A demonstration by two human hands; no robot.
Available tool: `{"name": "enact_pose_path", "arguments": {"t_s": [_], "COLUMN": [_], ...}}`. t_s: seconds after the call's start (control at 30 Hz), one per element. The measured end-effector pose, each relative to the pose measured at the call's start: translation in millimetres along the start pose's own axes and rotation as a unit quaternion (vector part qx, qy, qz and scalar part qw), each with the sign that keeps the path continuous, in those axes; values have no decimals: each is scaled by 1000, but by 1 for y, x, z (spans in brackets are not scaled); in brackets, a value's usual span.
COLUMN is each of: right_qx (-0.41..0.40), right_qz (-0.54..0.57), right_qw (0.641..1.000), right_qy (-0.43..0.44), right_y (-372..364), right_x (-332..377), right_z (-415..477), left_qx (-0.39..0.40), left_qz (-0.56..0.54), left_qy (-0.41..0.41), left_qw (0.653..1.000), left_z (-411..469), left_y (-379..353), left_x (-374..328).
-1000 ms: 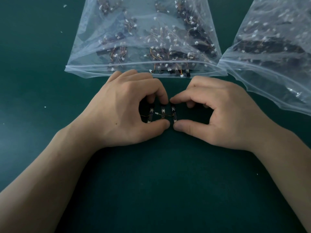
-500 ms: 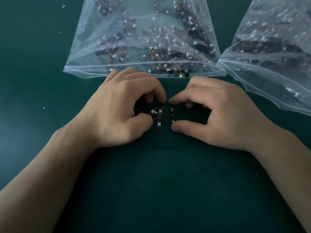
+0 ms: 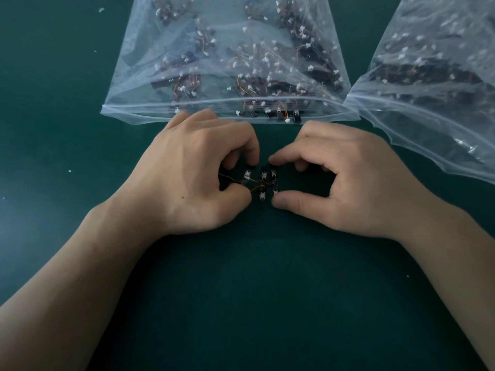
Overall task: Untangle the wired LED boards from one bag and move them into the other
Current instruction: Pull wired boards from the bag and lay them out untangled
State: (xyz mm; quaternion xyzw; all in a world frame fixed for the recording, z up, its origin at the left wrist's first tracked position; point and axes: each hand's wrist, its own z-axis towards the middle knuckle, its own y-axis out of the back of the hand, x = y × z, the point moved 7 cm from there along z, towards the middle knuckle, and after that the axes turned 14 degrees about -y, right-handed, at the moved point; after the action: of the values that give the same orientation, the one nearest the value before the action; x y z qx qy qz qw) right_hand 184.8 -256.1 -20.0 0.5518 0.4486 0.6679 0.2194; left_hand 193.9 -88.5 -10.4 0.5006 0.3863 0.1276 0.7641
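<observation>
**Separation of 3 wired LED boards (image 3: 263,180) on the green table (image 3: 80,129).** Judged best done by drawing the outer boards apart slowly, sideways, easing the orange wires (image 3: 255,187) loose rather than tugging. The left hand (image 3: 198,170) pinches the tilted left board (image 3: 247,175) between curled forefinger and thumb; the right hand (image 3: 348,183) pinches the right board (image 3: 274,180) end to end. The middle board (image 3: 263,195) lies flat between both thumbs, apparently ungripped. The clear bags (image 3: 227,84) lie beyond the knuckles.

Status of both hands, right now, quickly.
Left hand: closed, pinching the leftmost LED board between thumb and forefinger.
Right hand: closed, pinching the rightmost LED board.
</observation>
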Motion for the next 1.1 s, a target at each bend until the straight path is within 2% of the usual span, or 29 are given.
{"name": "enact_pose_path", "arguments": {"t_s": [0.4,0.7,0.87,0.97,1.1], "right_qx": [22,18,-37,-86,-91], "right_qz": [13,21,43,15,-41], "right_qw": [1000,1000,998,996,994], "right_qy": [-8,-7,-7,-19,-47], "right_y": [0,0,5,7,4], "right_x": [-4,-6,-8,-11,-13], "right_z": [2,1,0,2,4], "left_qx": [-7,-10,-41,-66,-55], "left_qz": [-1,10,-22,1,35], "left_qy": [-46,-32,-12,2,26], "left_qw": [999,999,999,998,998], "left_z": [1,0,-1,-2,-3], "left_y": [-5,-5,0,4,1], "left_x": [-7,-6,-2,3,5]}}
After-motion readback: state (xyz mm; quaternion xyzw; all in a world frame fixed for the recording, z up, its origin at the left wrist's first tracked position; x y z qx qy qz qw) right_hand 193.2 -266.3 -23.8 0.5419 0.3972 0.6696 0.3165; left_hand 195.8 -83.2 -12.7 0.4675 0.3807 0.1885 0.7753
